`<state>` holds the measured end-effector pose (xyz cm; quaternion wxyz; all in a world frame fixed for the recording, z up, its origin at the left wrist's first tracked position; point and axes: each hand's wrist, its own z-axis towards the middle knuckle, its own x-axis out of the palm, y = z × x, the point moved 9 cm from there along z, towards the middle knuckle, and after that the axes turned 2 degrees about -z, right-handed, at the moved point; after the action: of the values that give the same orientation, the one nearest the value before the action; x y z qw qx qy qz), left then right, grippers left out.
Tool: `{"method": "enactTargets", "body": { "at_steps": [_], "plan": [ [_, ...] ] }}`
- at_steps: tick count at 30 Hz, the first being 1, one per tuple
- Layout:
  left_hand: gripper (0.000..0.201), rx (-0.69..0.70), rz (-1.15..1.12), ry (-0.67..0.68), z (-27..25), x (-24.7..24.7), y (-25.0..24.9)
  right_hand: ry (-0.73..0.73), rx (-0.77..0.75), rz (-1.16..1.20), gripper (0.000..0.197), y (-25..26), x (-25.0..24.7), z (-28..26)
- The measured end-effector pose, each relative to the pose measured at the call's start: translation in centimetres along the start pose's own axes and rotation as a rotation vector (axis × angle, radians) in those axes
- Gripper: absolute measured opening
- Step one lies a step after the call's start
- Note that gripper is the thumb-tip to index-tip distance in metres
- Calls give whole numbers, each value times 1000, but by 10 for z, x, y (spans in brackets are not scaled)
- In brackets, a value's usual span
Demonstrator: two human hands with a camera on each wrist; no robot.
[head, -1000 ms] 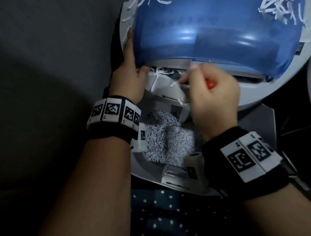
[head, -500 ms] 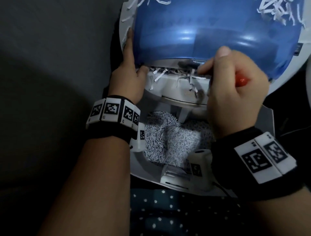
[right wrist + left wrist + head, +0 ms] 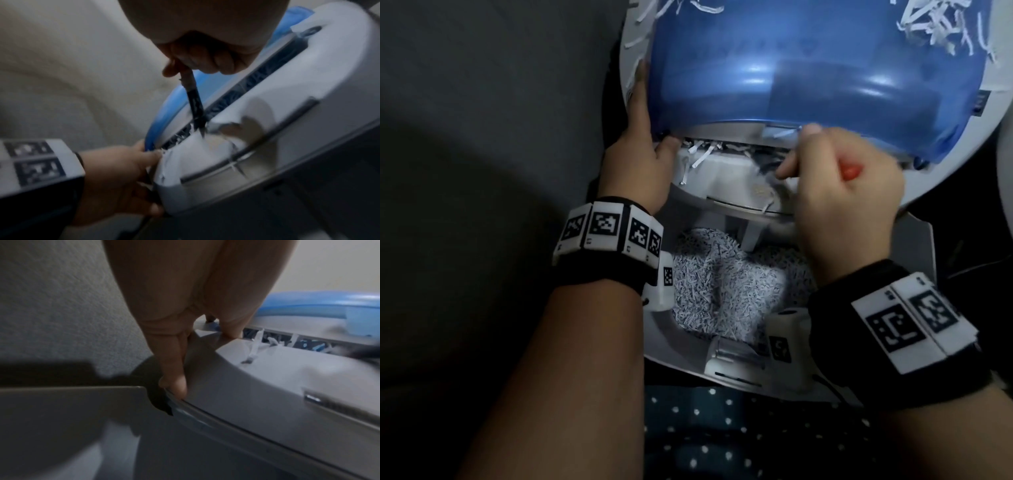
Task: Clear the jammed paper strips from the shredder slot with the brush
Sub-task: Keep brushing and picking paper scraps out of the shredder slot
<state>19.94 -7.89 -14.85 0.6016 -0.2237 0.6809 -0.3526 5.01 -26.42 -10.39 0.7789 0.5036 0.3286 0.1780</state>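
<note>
The left grip [image 3: 640,164] holds the left edge of the shredder head [image 3: 287,123], fingers straight along the rim and thumb tucked at the slot's [image 3: 287,340] left end. The right grip [image 3: 846,205] is curled around the brush [image 3: 194,104], whose red handle end shows above the knuckles in the head view; the dark bristles reach down into the slot near its middle. White paper strips [image 3: 698,154] hang from the slot's left part, just beside the left thumb. A blue cover [image 3: 808,75] sits behind the slot, and a heap of shredded paper [image 3: 722,287] lies in the bin below.
</note>
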Motion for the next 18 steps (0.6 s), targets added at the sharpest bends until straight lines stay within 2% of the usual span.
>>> {"method": "enactTargets", "body": {
  "at_steps": [3, 6, 8, 11, 14, 16, 18],
  "plan": [
    [79, 9, 11, 4, 0, 1, 0, 0, -66, 207, 38, 18, 4, 1],
    [80, 9, 11, 3, -1, 1, 0, 238, -108, 166, 27, 23, 43, -11],
    [79, 2, 0, 9, -2, 0, 0, 343, -99, 36, 30, 17, 59, -18],
    [79, 8, 0, 11, -3, 0, -2, 271, -107, -97, 43, 15, 46, -14],
    [79, 2, 11, 7, -1, 0, -1, 134, -146, 24, 39, 26, 27, -8],
    [80, 12, 6, 8, -1, 0, 1, 194, -193, 63, 30, 35, 36, -14],
    [80, 18, -5, 18, -1, 1, 1, 310, -195, -25, 27, 32, 52, -21]
  ]
}}
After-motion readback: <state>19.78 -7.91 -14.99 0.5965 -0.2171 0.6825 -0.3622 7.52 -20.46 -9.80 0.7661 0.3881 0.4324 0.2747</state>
